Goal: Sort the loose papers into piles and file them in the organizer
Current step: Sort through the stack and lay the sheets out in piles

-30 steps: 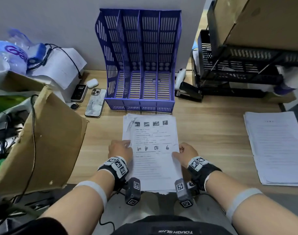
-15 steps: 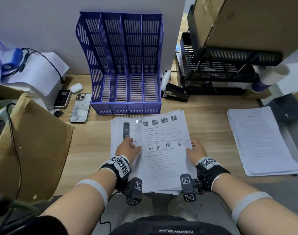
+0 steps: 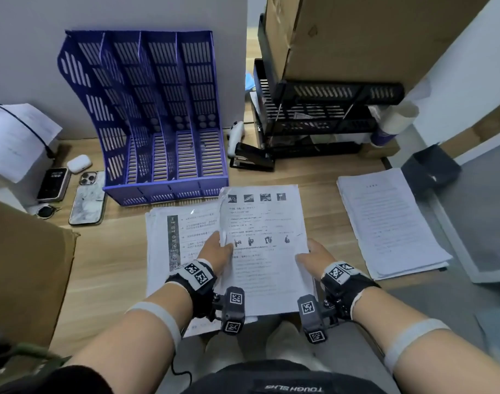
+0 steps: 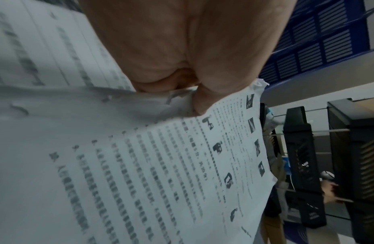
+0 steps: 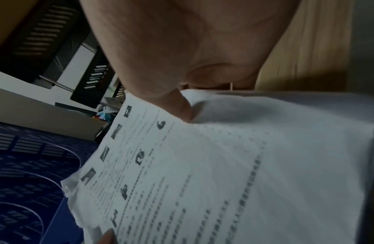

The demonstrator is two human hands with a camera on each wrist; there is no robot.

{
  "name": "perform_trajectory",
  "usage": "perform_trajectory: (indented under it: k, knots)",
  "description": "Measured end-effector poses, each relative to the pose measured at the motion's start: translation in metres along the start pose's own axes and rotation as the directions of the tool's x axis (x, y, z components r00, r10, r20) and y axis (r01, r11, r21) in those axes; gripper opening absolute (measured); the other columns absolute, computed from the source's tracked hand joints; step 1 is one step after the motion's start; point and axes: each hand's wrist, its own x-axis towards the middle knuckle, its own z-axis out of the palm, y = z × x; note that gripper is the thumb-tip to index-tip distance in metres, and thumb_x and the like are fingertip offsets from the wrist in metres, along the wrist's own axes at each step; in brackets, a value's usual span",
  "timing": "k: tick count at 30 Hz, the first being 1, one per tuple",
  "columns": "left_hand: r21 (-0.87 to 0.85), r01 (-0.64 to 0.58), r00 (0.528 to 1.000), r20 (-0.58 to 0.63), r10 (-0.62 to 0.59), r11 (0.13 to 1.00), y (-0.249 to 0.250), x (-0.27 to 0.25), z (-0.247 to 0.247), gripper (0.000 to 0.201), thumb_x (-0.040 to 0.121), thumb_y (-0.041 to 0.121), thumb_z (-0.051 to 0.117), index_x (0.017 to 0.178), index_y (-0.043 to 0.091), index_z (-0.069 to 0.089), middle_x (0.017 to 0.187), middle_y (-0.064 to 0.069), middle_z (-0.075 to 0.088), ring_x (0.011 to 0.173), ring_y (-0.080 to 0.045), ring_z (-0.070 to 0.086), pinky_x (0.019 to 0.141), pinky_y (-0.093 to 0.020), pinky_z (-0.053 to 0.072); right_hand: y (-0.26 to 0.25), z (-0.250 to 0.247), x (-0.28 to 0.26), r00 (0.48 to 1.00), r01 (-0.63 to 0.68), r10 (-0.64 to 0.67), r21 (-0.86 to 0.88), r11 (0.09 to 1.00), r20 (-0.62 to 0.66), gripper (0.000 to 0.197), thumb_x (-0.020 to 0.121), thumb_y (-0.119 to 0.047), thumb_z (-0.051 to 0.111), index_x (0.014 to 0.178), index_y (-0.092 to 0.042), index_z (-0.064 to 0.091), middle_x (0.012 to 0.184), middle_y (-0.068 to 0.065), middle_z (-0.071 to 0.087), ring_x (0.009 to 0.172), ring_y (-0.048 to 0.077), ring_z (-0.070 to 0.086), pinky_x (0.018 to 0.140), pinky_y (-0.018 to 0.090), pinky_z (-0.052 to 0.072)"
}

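Note:
Both hands hold a printed sheaf of papers (image 3: 267,251) lifted off the wooden desk (image 3: 115,251). My left hand (image 3: 217,251) pinches its left edge, thumb on top (image 4: 200,99). My right hand (image 3: 311,255) pinches the right edge, thumb on the page (image 5: 181,107). Under and to the left lies a second pile of papers (image 3: 169,240) with a dark vertical strip. A blue organizer (image 3: 157,115) with several empty slots stands behind, against the wall. Another paper pile (image 3: 390,220) lies at the right.
A black stapler (image 3: 251,160) and black stacked trays (image 3: 314,109) under a cardboard box (image 3: 356,32) sit right of the organizer. Two phones (image 3: 86,199), an earbud case (image 3: 79,163) and a cardboard flap (image 3: 24,268) are at the left.
The top sheaf has been lifted and shifted right off the stack, uncovering the pile with the dark strip. The head view has swung to the right.

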Motion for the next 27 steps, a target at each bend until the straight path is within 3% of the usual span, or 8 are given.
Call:
perform_trajectory:
  k: [4,10,12,14,18,21,24,27]
  knots:
    - [-0.062,-0.043,0.997,0.068,0.047,0.997,0.039,-0.002,0.04,0.025,0.079,0.028,0.056,0.103,0.035,0.053,0.114,-0.011,0.07,0.098,-0.036,0.069,0.087,-0.055,0.057,0.009,-0.047,-0.002,0.976,-0.011,-0.002,-0.059,0.998,-0.216,0.035,0.093,-0.01,0.047,0.127,-0.018,0.051,0.112,-0.001,0.058,0.095,0.019,0.052,0.082,0.025,0.037]
    - [-0.188,-0.071,0.974,0.197,0.108,0.98,0.085,-0.034,0.097,0.061,0.092,0.001,0.055,0.147,0.02,0.035,0.116,-0.009,0.071,0.103,-0.03,0.069,0.094,-0.051,0.055,0.032,-0.105,0.01,0.916,0.008,-0.037,-0.073,0.997,-0.399,0.043,0.092,-0.009,0.05,0.134,-0.02,0.045,0.123,0.002,0.057,0.104,0.024,0.056,0.091,0.031,0.044]
    - [-0.176,-0.07,0.981,0.165,0.099,0.982,0.084,-0.034,0.108,0.062,0.095,0.002,0.054,0.151,0.017,0.032,0.113,-0.007,0.065,0.1,-0.025,0.063,0.091,-0.042,0.055,0.038,-0.115,0.014,0.887,0.009,-0.037,-0.063,0.998,-0.461,0.05,0.09,-0.008,0.054,0.138,-0.021,0.044,0.128,0.004,0.055,0.113,0.025,0.055,0.1,0.037,0.044]
    - [-0.134,-0.075,0.993,0.076,0.085,0.988,0.081,-0.034,0.108,0.052,0.094,0.005,0.055,0.145,0.012,0.042,0.116,-0.008,0.058,0.095,-0.023,0.057,0.083,-0.037,0.053,0.042,-0.118,0.018,0.86,0.002,-0.04,-0.073,0.997,-0.51,0.052,0.088,-0.008,0.056,0.138,-0.02,0.045,0.133,0.009,0.052,0.121,0.029,0.052,0.106,0.042,0.042]
    - [0.051,-0.12,0.968,-0.214,0.128,0.991,0.061,-0.034,0.082,0.031,0.09,0.004,0.058,0.12,0.012,0.06,0.116,-0.011,0.064,0.097,-0.024,0.061,0.089,-0.036,0.052,0.04,-0.089,0.019,0.932,0.053,-0.064,-0.04,0.998,-0.357,0.032,0.091,-0.007,0.049,0.119,-0.019,0.058,0.113,0.006,0.061,0.101,0.023,0.06,0.088,0.031,0.047]
    - [0.162,-0.077,0.906,-0.401,0.137,0.984,0.042,-0.041,0.043,0.032,0.088,0.004,0.059,0.119,0.01,0.06,0.12,-0.014,0.061,0.105,-0.028,0.06,0.086,-0.03,0.044,0.028,-0.045,0.018,0.982,0.099,-0.099,-0.012,0.995,-0.162,0.023,0.09,-0.009,0.049,0.097,-0.023,0.065,0.094,0.005,0.068,0.084,0.021,0.069,0.077,0.03,0.055]
    - [0.269,0.108,0.829,-0.556,0.063,0.957,0.019,-0.05,-0.004,0.045,0.085,0.01,0.06,0.129,0.014,0.056,0.133,-0.018,0.052,0.117,-0.034,0.054,0.096,-0.039,0.044,0.013,0.007,0.012,0.994,0.106,-0.107,0.032,0.994,0.031,0.019,0.089,-0.008,0.052,0.098,-0.018,0.066,0.089,0.008,0.07,0.069,0.013,0.069,0.075,0.029,0.057]
    - [0.312,0.317,0.762,-0.647,-0.045,0.896,-0.007,-0.06,-0.046,0.044,0.082,0.016,0.059,0.126,0.01,0.058,0.134,-0.019,0.05,0.123,-0.04,0.046,0.101,-0.048,0.042,-0.001,0.051,0.007,0.984,0.07,-0.069,-0.004,0.998,0.164,0.021,0.088,-0.014,0.054,0.105,-0.021,0.064,0.085,0.002,0.069,0.077,0.017,0.072,0.082,0.037,0.059]
